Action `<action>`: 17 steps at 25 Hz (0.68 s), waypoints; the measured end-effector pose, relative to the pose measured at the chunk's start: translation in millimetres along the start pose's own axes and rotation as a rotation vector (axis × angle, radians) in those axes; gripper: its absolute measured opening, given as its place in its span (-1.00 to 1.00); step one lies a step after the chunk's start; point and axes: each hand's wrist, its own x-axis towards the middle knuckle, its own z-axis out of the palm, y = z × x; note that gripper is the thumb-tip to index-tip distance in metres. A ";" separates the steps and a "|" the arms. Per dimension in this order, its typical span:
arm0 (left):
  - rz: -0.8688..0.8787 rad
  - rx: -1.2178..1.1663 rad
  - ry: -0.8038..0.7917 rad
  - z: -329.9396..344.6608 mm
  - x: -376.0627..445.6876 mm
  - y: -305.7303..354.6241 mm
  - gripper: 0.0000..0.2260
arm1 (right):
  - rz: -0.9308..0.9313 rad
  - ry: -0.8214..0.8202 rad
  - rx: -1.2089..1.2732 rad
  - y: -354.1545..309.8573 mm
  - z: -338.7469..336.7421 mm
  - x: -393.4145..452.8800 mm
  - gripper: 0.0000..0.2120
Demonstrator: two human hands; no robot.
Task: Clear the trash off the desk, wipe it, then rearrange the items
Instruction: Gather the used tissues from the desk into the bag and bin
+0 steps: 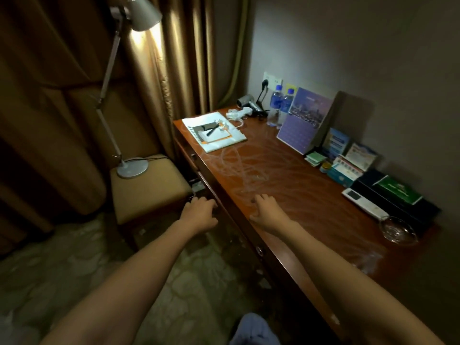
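Note:
The wooden desk (286, 175) shows pale wipe streaks across its top. My left hand (199, 211) is curled over the front of a partly pulled-out drawer (199, 186) below the desk's edge. My right hand (267, 210) rests on the desktop near the front edge with its fingers spread. At the far left corner lies a white folder (214, 133) with a black pen and small crumpled scraps on it. A bundled white cable (236, 113) lies behind it.
Along the wall stand a hair dryer (247, 102), two water bottles (280, 103), a purple calendar (302, 120), brochures, a white remote (363, 202), a black box (398, 195) and a glass ashtray (398, 231). A desk lamp (132, 168) sits on a padded stool at left. Blue cloth (254, 329) shows at bottom.

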 end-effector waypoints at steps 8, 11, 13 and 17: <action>-0.049 -0.012 -0.020 -31.8 161.1 -78.1 -0.63 | 0.018 -0.090 0.112 -6.2 14.7 209.9 -0.52; -0.085 0.010 0.003 -71.6 242.9 -102.0 -0.66 | -0.001 -0.105 0.109 -10.5 -2.7 293.5 -0.52; -0.088 0.011 0.026 -87.2 288.7 -112.3 -0.71 | 0.020 -0.084 0.119 -5.8 -20.6 331.7 -0.55; -0.114 0.032 -0.008 -97.7 356.0 -110.1 -0.71 | 0.092 -0.087 0.076 17.8 -50.2 383.0 -0.54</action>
